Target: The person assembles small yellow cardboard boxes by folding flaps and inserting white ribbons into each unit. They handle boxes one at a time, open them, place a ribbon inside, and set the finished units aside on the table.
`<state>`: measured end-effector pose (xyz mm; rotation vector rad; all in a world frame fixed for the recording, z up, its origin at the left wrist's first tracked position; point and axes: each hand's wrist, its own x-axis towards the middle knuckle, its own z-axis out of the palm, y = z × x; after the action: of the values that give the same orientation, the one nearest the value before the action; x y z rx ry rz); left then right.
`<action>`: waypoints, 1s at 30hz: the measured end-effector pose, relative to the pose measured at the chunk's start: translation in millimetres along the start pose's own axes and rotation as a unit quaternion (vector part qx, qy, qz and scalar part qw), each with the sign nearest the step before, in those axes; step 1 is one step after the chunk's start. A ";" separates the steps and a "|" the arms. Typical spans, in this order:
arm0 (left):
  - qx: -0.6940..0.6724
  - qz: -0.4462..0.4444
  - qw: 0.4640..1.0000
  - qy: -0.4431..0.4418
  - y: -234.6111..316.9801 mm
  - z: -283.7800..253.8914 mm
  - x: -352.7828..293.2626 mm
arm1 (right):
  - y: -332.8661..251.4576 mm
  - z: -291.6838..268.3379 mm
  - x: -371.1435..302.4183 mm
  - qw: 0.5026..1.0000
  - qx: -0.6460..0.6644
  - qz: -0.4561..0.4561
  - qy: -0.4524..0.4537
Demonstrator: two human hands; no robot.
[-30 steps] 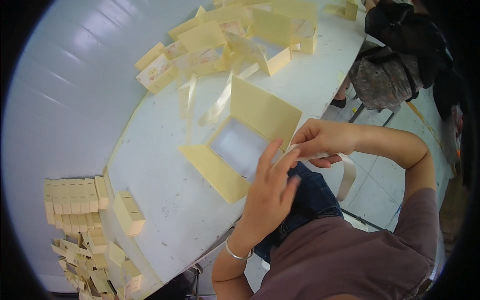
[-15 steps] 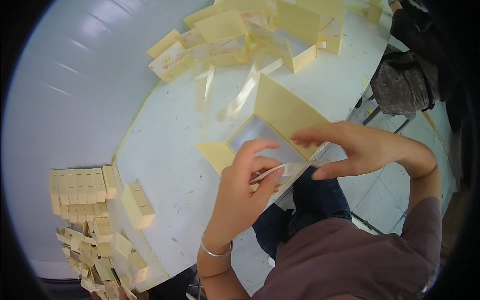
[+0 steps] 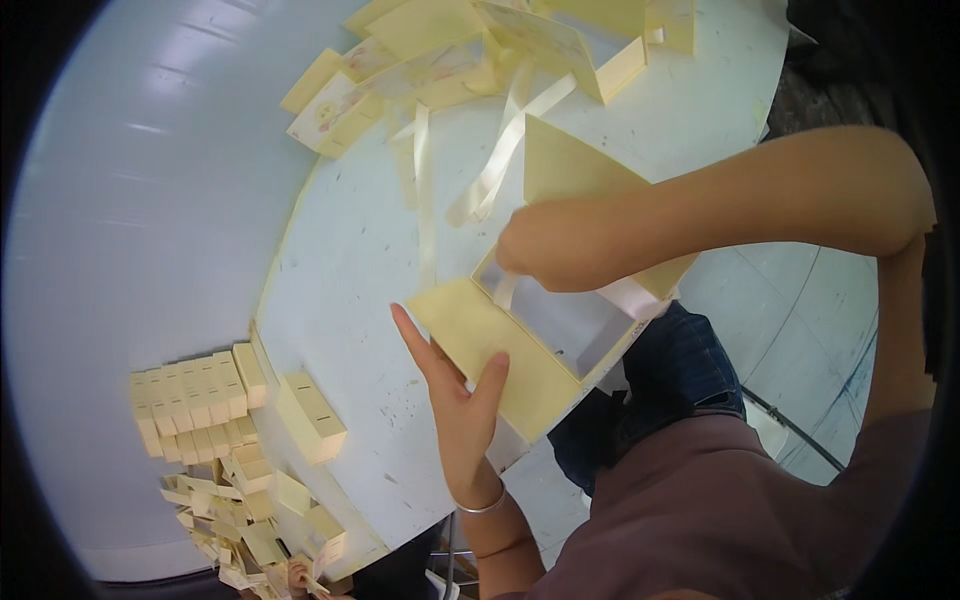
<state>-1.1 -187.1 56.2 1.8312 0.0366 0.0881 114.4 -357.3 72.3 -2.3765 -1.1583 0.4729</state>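
Observation:
A pale yellow cardboard box (image 3: 560,310) with a clear window panel lies opened flat at the near edge of the white round table (image 3: 350,260). My left hand (image 3: 460,400) rests flat under and against its near flap, fingers spread, a thin bracelet on the wrist. My right hand (image 3: 560,245) reaches across from the right and pinches a cream ribbon (image 3: 500,160) at the box's far side, over the window. The ribbon trails away toward the far pile.
More flat yellow box pieces and ribbons (image 3: 460,50) are heaped at the table's far edge. Small folded yellow boxes (image 3: 200,395) stand in rows at the left, one small box (image 3: 310,415) apart, with loose ones (image 3: 260,520) below. Tiled floor (image 3: 800,320) lies to the right.
My right hand has moved from the box's right side to its far edge and taken the ribbon. My left hand slid down off the window to the near flap.

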 end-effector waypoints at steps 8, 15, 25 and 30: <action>-0.123 -0.053 0.987 0.085 -18.0 6.5 -8.2 | 22.6 33.9 25.9 0.997 -0.045 -0.015 -0.068; -0.115 -0.082 0.984 0.110 -14.5 10.4 -8.5 | 26.0 39.1 32.1 0.999 0.018 -0.001 -0.048; -0.127 -0.066 0.985 0.096 -12.9 14.0 -8.0 | 23.5 33.9 31.1 0.994 0.013 0.001 -0.110; -0.233 -0.054 0.966 0.098 -26.7 10.1 -3.4 | 25.2 36.3 30.3 0.994 0.026 -0.057 -0.087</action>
<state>-3.1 -190.1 27.7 1.3421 0.2363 0.1838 131.0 -337.8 25.2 -2.2464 -1.3328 0.6722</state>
